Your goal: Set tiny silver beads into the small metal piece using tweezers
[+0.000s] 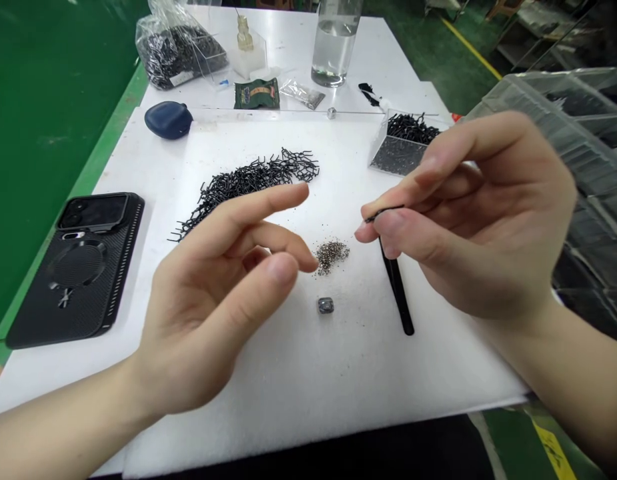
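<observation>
Between the thumb and fingers of my right hand (468, 213) is a thin black bent piece (395, 207), like those in the loose pile. My left hand (223, 300) is raised over the white mat (288, 413), its fingers apart and holding nothing. A black pile of thin bent pieces (248, 180) lies behind my left hand. Just past its fingertips is a small heap of tiny metallic grains (332, 255). Nearer to me sits a small dark grey block (325, 305). Black tweezers (399, 293) lie below my right hand, their upper end hidden by it.
On the left are a black phone (83, 267) and a dark blue rounded object (168, 120). A clear box of black pieces (403, 143) stands at back right. Farther back are a plastic bag (173, 47), a small bottle (245, 35), a green packet (257, 94) and a liquid-filled container (334, 53).
</observation>
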`<state>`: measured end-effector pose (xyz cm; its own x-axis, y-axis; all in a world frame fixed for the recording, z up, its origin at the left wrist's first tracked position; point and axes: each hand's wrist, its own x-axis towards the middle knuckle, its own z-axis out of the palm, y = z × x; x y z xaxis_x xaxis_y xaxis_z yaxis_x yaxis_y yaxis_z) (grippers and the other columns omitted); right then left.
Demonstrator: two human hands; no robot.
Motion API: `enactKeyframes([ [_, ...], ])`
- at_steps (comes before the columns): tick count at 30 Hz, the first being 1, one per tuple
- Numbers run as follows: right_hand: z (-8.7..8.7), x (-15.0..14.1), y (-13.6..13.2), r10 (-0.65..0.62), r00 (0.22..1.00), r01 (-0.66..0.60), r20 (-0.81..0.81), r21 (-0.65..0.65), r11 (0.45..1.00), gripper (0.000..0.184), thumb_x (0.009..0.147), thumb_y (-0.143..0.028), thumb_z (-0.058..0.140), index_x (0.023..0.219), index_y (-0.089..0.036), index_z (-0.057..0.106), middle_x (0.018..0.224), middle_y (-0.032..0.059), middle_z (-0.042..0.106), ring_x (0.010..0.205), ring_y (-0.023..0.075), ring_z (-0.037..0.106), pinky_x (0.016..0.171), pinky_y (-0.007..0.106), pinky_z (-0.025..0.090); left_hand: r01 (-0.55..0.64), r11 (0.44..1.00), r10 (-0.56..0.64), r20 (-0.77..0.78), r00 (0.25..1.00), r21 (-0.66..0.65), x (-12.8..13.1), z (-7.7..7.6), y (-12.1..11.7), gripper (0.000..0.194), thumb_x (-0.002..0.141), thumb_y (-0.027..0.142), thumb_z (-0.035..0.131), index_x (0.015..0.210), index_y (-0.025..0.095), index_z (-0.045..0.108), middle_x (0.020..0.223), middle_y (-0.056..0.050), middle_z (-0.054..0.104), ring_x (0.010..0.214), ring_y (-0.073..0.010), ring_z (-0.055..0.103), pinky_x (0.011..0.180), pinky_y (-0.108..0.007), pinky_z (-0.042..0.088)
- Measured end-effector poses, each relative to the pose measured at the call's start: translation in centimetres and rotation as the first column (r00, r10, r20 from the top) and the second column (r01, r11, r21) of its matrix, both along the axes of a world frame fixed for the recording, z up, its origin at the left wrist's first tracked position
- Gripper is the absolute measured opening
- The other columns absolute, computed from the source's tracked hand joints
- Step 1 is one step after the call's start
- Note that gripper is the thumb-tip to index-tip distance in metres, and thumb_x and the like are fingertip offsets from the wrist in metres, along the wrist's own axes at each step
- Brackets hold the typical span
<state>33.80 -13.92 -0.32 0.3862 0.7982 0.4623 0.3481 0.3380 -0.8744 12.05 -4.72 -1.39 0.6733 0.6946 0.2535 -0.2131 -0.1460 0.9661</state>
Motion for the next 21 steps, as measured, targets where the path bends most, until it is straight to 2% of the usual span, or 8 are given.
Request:
enactKeyframes([
  [2, -0.2, 0.0, 0.1, 0.015, 1.0, -0.015, -0.002, 0.017, 1.0, 0.038, 0.084, -0.003, 0.086, 0.096, -0.035, 0.072, 0.086, -0.0075, 0.08, 0.086, 0.0223, 0.087, 0.073, 0.037, 0.072, -0.03, 0.998, 0.032, 0.037, 0.999, -0.06, 0.2, 0.1, 0.1, 0.022, 0.109, 0.039, 0.084, 0.129, 0.031, 0.085, 0.087, 0.003, 0.082, 0.084, -0.0152, 0.072, 0.077, -0.028, 0.059],
  [5, -0.6, 0.2, 0.2, 0.053, 0.999, -0.053, 0.001, 0.058, 0.997, 0.035, 0.084, -0.003, 0.084, 0.097, -0.034, 0.073, 0.085, -0.0066, 0.081, 0.084, 0.0224, 0.088, 0.068, 0.036, 0.071, -0.105, 0.986, 0.111, 0.041, 0.993, -0.13, 0.5, 0.1, 0.3, 0.009, 0.108, 0.032, 0.083, 0.101, 0.027, 0.083, 0.075, 0.003, 0.076, 0.072, -0.0151, 0.066, 0.066, -0.03, 0.052],
  [8, -1.0, 0.5, 0.4, 0.05, 0.998, -0.054, 0.04, 0.116, 0.992, 0.035, 0.081, -0.005, 0.087, 0.098, -0.033, 0.077, 0.082, -0.0054, 0.081, 0.08, 0.0231, 0.087, 0.063, 0.035, 0.069, -0.132, 0.976, 0.136, 0.014, 0.991, -0.171, 0.5, -0.1, 0.4, 0.024, 0.113, 0.028, 0.07, 0.089, 0.026, 0.075, 0.055, 0.005, 0.061, 0.051, -0.0152, 0.05, 0.053, -0.034, 0.038],
  [11, -0.8, 1.5, 0.9, -0.024, 0.997, 0.013, 0.069, 0.161, 0.987, 0.036, 0.077, -0.006, 0.095, 0.098, -0.034, 0.086, 0.088, -0.005, 0.084, 0.086, 0.0238, 0.086, 0.07, 0.038, 0.071, -0.133, 0.976, 0.127, -0.043, 0.991, -0.172, 0.2, -0.1, 0.5, 0.039, 0.116, 0.041, 0.062, 0.082, 0.027, 0.074, 0.042, 0.005, 0.042, 0.042, -0.016, 0.037, 0.046, -0.036, 0.028],
  [14, -0.1, 3.9, 1.7, -0.149, 0.985, 0.125, 0.088, 0.23, 0.965, 0.031, 0.084, -0.003, 0.092, 0.095, -0.033, 0.091, 0.094, -0.0017, 0.088, 0.088, 0.0234, 0.084, 0.07, 0.04, 0.067, -0.069, 0.991, 0.055, -0.133, 0.99, -0.11, 0.0, 0.3, 1.0, 0.06, 0.113, 0.062, 0.06, 0.067, 0.027, 0.076, 0.043, -0.002, 0.047, 0.045, -0.0173, 0.046, 0.044, -0.034, 0.035],
  [16, 0.4, 6.0, 2.3, -0.305, 0.94, 0.25, 0.151, 0.304, 0.919, 0.031, 0.083, -0.001, 0.092, 0.089, -0.031, 0.091, 0.089, 0.0008, 0.087, 0.071, 0.0215, 0.077, 0.058, 0.041, 0.057, -0.026, 0.999, 0.023, -0.175, 0.984, -0.018, -0.3, 0.6, 1.8, 0.06, 0.11, 0.066, 0.061, 0.067, 0.027, 0.079, 0.05, -0.005, 0.056, 0.051, -0.0208, 0.056, 0.048, -0.034, 0.046],
  [19, 0.7, 9.1, 2.8, -0.439, 0.853, 0.382, 0.283, 0.235, 0.894, 0.022, 0.087, -0.007, 0.091, 0.091, -0.028, 0.091, 0.093, 0.0047, 0.088, 0.082, 0.0236, 0.079, 0.068, 0.041, 0.055, -0.076, 0.986, 0.102, -0.177, 0.979, 0.151, -1.1, 0.4, 2.9, 0.045, 0.109, 0.06, 0.063, 0.089, 0.028, 0.088, 0.063, -0.007, 0.063, 0.068, -0.0283, 0.068, 0.06, -0.041, 0.062],
  [21, 0.7, 10.5, 2.8, -0.454, 0.811, 0.436, 0.368, 0.137, 0.89, 0.015, 0.09, -0.012, 0.09, 0.09, -0.027, 0.09, 0.095, 0.0062, 0.088, 0.089, 0.0246, 0.078, 0.07, 0.041, 0.052, -0.083, 0.972, 0.12, -0.159, 0.98, 0.22, -1.5, -0.2, 3.2, 0.04, 0.108, 0.055, 0.065, 0.092, 0.027, 0.09, 0.065, -0.008, 0.064, 0.066, -0.0279, 0.068, 0.06, -0.041, 0.064],
])
